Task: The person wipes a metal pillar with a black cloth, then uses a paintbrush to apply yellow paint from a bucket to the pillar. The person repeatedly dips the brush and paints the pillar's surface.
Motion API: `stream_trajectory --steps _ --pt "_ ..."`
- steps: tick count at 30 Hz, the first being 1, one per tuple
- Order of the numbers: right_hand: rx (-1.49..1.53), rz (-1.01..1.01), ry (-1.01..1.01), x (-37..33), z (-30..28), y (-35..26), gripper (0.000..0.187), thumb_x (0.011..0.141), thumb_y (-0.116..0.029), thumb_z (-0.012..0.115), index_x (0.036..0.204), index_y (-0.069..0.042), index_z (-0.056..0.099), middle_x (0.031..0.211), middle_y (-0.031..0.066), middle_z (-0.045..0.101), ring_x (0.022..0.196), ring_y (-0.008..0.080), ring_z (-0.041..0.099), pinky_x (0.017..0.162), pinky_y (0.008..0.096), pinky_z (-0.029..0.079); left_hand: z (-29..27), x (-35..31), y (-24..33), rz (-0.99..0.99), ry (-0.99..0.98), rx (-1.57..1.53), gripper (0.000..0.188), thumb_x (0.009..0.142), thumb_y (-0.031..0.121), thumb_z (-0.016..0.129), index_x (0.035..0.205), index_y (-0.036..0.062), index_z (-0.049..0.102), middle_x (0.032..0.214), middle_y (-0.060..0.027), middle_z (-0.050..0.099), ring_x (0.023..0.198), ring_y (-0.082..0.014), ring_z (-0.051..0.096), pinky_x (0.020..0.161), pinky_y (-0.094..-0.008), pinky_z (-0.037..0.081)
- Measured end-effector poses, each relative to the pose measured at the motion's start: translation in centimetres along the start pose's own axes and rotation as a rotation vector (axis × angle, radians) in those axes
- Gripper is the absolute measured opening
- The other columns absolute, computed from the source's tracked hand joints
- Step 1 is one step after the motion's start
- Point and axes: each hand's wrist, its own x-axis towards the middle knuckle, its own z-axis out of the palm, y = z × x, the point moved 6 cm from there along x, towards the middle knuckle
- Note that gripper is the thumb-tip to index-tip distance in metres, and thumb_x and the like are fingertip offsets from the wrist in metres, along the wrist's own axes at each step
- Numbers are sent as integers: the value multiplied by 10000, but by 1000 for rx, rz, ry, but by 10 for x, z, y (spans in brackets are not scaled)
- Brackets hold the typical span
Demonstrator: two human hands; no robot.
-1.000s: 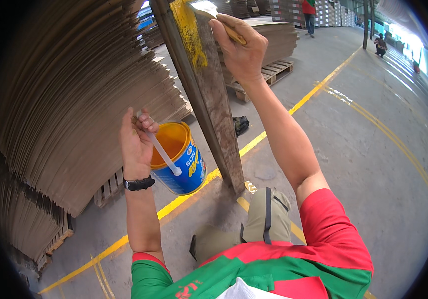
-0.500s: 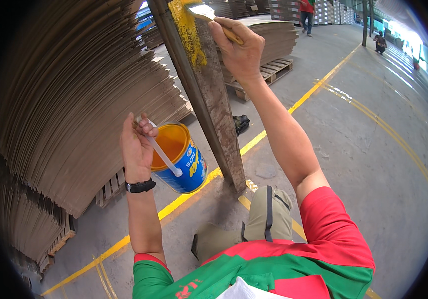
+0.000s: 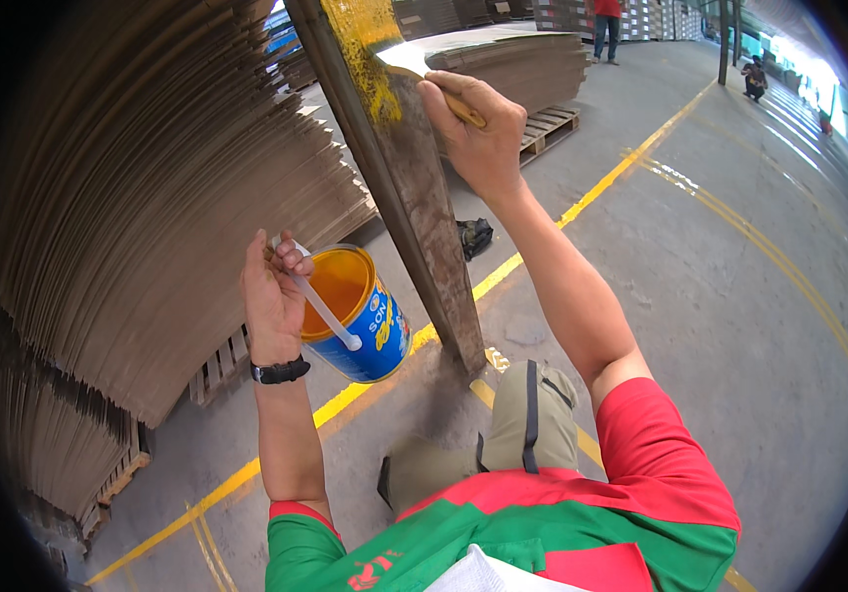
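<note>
To the left of the left fingers (image 3: pixel 294 259), brown sheets (image 3: pixel 157 217) rose in a tall stack, with a slatted pallet (image 3: pixel 219 373) beneath. Below those fingers was a black watch (image 3: pixel 280 371), strapped round the same arm. The left fingers were curled round the white handle (image 3: pixel 321 304) of the pail (image 3: pixel 384 331), which hung just to their right, blue outside and yellow within its open mouth. Between the left and right fingers (image 3: pixel 488 94) stood the brown post (image 3: pixel 434 227). Up and left of the right fingers, it bore yellow paint (image 3: pixel 357 44), patchy at the lower edge. The right fingers pinched the wooden grip of the brush (image 3: pixel 468 114); its tip pointed left from them and appeared to meet the paint. Below the right fingers, just beside the post, lay a black bag (image 3: pixel 476 237). Beyond them sat another stack (image 3: pixel 532 69) on a wooden pallet (image 3: pixel 554 128). Well apart, farther right, a person in red (image 3: pixel 607 25) stood and another person (image 3: pixel 755 79) crouched.
</note>
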Motion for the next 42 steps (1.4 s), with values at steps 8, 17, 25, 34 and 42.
stream_trajectory --steps 8,17,25,34,42 --pt "-42 38 -105 -26 -23 -13 152 876 -71 784 1005 7 761 850 96 749 729 106 686 670 253 536 1 -1 -1 -16 39 13 288 1041 244 581 1049 -44 574 769 -35 515 688 -105 492 617 -268 445" --pt "62 -90 6 53 -13 -8 149 927 -98 754 1030 9 755 787 16 724 715 33 622 629 196 499 -1 0 -7 -25 32 -10 306 1044 256 571 1045 -50 572 764 -34 511 681 -108 489 606 -269 436" --pt "45 -57 2 67 3 6 179 892 -80 742 1062 -25 754 855 83 735 758 122 671 682 269 531 -5 0 -4 -20 5 21 328 1027 273 610 1089 -48 587 749 -20 517 685 -93 507 653 -247 466" --pt "-67 95 -157 20 -16 15 150 916 -133 747 992 -5 764 799 74 742 716 95 684 652 240 528 -16 3 -9 -15 62 35 284 1038 269 588 1043 -15 577 768 -28 517 691 -97 500 620 -259 444" --pt "71 48 -32 80 -2 11 152 927 -108 725 1010 14 762 802 76 740 716 103 668 667 255 527 -27 2 -15 -26 109 60 264 1045 262 575 1041 -2 580 777 -28 524 696 -94 503 616 -261 444"
